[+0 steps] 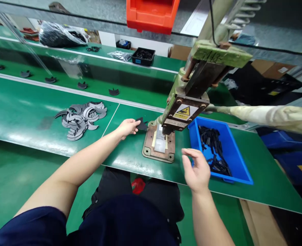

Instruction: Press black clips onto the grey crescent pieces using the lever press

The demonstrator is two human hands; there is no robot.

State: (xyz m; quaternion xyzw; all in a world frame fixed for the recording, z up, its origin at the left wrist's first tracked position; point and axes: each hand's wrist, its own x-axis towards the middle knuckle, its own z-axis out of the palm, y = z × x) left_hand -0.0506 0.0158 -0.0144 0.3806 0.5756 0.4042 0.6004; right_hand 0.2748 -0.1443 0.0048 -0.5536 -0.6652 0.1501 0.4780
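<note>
Fingers (134,125) of left hand (127,127) pinch dark flat part (141,124) just left of press (166,136) | right hand (196,169) open, empty, near blue bin (239,164) | step: loading; next needs accurate seating.

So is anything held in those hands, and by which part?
The left hand pinches a dark flat piece by its left edge. The right hand holds nothing visible.

Glossy green worktop (25,112), smooth blue plastic bin (239,164), worn painted metal press (191,102), matt grey crescent pieces (80,119).
</note>
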